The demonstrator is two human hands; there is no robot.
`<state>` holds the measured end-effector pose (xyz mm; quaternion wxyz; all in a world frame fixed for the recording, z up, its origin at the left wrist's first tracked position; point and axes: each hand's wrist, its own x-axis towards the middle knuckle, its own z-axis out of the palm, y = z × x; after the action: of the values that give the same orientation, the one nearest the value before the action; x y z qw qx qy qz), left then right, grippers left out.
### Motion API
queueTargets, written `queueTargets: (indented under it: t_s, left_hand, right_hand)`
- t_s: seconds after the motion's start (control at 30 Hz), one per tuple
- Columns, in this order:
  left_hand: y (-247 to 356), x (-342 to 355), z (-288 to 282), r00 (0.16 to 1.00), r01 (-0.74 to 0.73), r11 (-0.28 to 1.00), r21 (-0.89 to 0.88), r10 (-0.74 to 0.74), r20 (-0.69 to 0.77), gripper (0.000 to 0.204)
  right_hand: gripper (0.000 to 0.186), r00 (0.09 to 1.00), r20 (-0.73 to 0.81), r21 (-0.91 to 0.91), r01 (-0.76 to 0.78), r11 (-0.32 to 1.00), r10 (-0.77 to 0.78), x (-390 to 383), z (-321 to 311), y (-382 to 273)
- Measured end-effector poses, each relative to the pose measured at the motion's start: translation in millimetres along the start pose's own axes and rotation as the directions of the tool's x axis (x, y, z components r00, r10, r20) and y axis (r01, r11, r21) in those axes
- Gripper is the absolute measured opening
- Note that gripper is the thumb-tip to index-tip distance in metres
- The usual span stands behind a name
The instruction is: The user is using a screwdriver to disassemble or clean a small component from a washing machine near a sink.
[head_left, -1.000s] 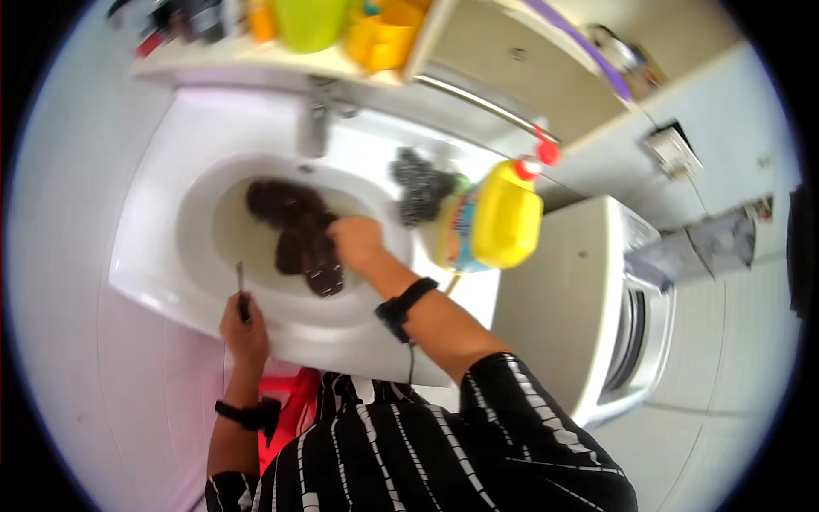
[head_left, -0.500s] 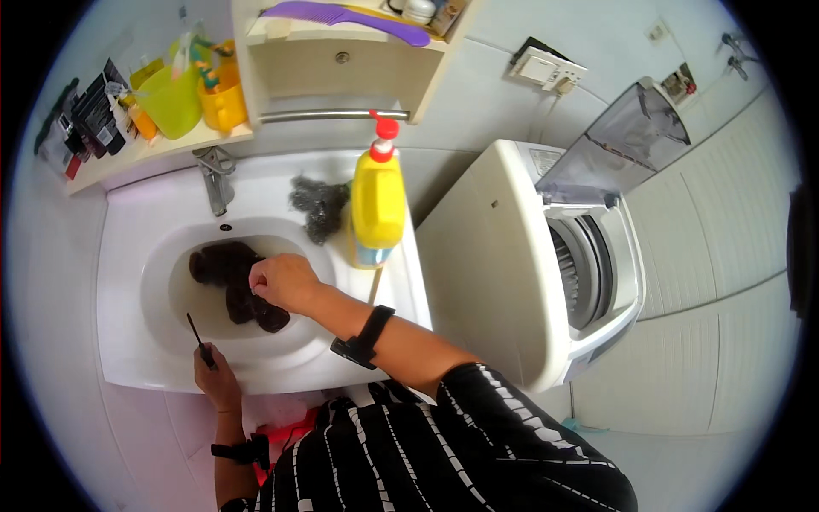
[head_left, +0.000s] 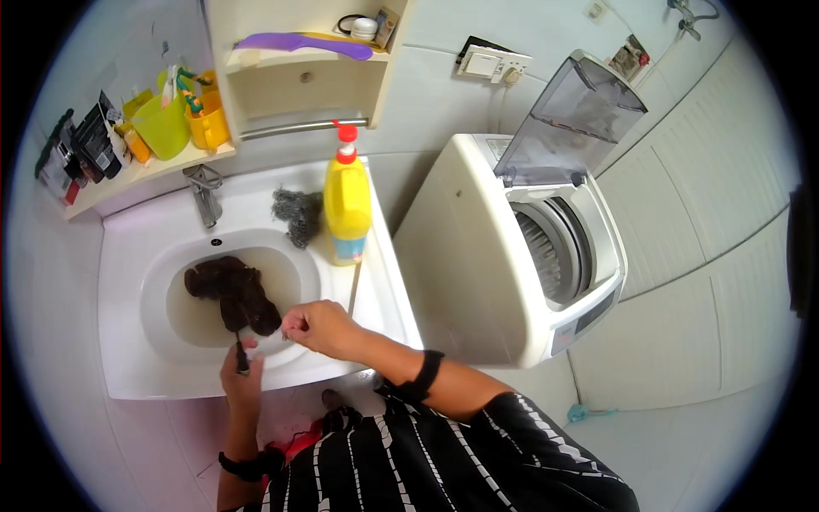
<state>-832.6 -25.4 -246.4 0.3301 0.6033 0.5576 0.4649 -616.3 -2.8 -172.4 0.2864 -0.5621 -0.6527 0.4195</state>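
Note:
My left hand (head_left: 241, 384) is closed round the black handle of a thin tool (head_left: 242, 358) at the near rim of the white sink (head_left: 126, 256); the tool's tip reaches toward a dark brown, soaked item (head_left: 226, 277) lying in cloudy water. My right hand (head_left: 320, 328) hovers over the basin's near right side, just right of that item, fingers pinched; whatever they hold is too small to name. Beside the basin sit a grey, mesh-like wad (head_left: 299, 218) and a yellow bottle (head_left: 346, 205) with a red pump.
Behind the sink are a tap (head_left: 206, 200) and a shelf (head_left: 136, 179) with cups, tubes and bottles. A higher shelf bears a purple comb (head_left: 303, 43). To the right stands a washing machine (head_left: 452, 256), lid raised, below a wall socket (head_left: 486, 64).
My right hand has moved off the dark item toward the near right of the basin. My left hand's tool has shifted right, toward that item. The view has shifted.

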Motion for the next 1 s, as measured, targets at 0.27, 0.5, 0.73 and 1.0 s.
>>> queueTargets:
  t_s: [0.27,0.5,0.73,1.0]
  left_hand:
    - [95.9,-40.3,46.8,0.892,0.408,0.872,-0.270,-0.319,0.320,0.015]
    - [160.3,-98.9,106.6,0.899,0.405,0.871,-0.279,-0.324,0.294,0.009]
    - [243.7,-161.5,185.2,0.912,0.354,0.871,-0.341,-0.241,0.331,0.012]
    - [298.7,-180.6,246.2,0.826,0.382,0.877,-0.291,-0.183,0.534,0.020]
  right_hand:
    - [0.011,0.995,0.084,0.234,-0.076,0.969,0.058,-71.5,-36.1,-10.6]
    - [0.023,0.999,0.038,0.419,-0.022,0.908,0.006,-161.3,-86.5,24.9]
    - [0.021,0.998,-0.055,0.613,0.067,0.787,-0.043,-250.4,-153.6,70.6]
    - [0.024,0.984,-0.166,0.669,0.063,0.741,0.067,-305.5,-237.5,93.4]
